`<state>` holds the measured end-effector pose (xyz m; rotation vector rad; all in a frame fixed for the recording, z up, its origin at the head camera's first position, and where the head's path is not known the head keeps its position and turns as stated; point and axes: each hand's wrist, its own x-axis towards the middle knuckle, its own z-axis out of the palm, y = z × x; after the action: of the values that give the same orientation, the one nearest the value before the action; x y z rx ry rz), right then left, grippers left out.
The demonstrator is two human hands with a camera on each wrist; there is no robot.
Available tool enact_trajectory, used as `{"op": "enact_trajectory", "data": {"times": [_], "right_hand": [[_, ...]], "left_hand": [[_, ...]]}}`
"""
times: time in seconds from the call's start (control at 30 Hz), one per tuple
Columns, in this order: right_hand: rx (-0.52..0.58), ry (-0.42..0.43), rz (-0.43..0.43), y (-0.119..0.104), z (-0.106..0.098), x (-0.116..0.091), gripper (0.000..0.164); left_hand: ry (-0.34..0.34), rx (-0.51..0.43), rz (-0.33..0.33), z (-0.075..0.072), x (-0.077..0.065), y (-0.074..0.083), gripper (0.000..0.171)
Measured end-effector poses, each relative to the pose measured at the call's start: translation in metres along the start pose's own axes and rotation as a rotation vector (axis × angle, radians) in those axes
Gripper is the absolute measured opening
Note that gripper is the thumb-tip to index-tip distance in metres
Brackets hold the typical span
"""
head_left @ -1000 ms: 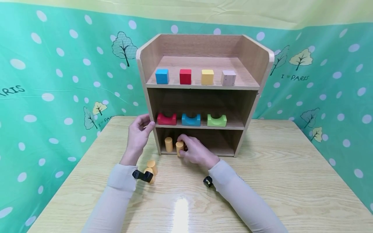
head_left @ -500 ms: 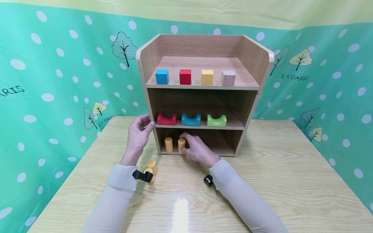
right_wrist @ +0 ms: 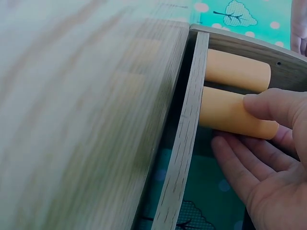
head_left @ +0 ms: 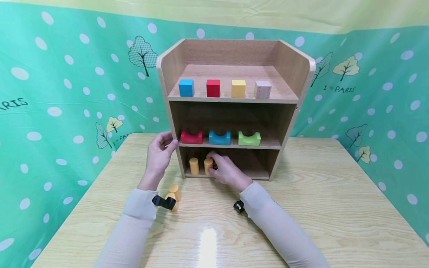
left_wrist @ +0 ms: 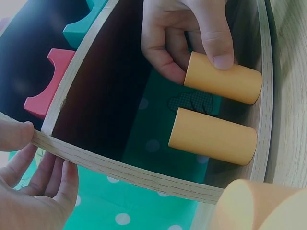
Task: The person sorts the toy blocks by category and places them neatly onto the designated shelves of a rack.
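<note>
My right hand (head_left: pixel 229 172) pinches a light wooden cylinder (head_left: pixel 207 167) between thumb and fingers. The cylinder stands upright at the front of the bottom compartment. Just left of it, slightly apart, is a second upright cylinder (left_wrist: pixel 213 136), seen in the left wrist view. My left hand (head_left: pixel 159 157) holds the front edge of the wooden shelf's left side panel (left_wrist: pixel 120 167), thumb at the edge and fingers against the outer face. The right wrist view shows the right thumb (right_wrist: pixel 276 106) on the held cylinder, with fingers on its other side.
More wooden cylinders (head_left: pixel 175 191) stand on the table (head_left: pixel 335 208) by my left wrist, partly hidden. The middle shelf bears red (head_left: pixel 191 138), blue (head_left: pixel 219 139) and green (head_left: pixel 249 139) arched blocks. Several coloured cubes (head_left: pixel 213 88) line the top shelf.
My right hand has moved the cylinder slightly back and right, from the compartment's front lip onto its floor. The left hand stays at the side panel.
</note>
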<state>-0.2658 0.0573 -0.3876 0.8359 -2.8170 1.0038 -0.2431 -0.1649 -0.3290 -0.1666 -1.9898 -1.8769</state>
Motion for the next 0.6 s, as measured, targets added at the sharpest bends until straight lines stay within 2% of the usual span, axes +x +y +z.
{"op": "enact_trajectory", "data": {"times": [0.6], "right_hand": [[-0.038,-0.013,0.011,-0.004,-0.0029,-0.0028,0.046]], "left_hand": [[0.005,0.007,0.006,0.0009,0.0005,-0.0015,0.033]]}}
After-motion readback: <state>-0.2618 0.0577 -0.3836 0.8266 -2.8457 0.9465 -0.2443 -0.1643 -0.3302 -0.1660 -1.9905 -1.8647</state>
